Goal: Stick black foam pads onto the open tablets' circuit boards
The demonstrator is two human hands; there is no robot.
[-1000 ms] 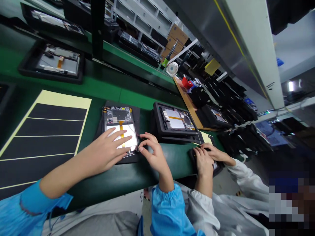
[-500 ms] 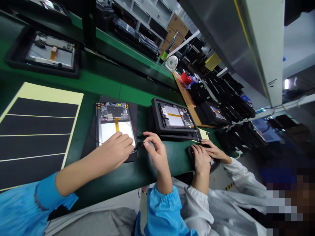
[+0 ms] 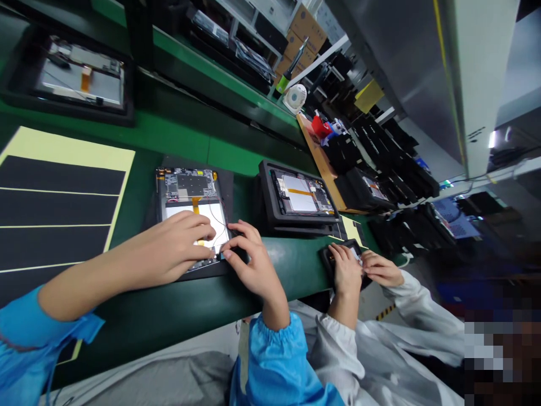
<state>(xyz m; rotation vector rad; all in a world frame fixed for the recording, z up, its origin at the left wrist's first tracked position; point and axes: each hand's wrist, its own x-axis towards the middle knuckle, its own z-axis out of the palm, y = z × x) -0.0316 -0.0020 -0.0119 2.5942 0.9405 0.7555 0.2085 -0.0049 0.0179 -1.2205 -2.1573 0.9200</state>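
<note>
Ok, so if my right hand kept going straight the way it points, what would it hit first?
The opened tablet's edge; the right hand looks right at it, though depth is hard to judge.

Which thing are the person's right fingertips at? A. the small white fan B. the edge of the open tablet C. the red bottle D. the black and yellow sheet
B. The right hand curls at the near edge of the open tablet, beside the left hand lying on it.
</note>
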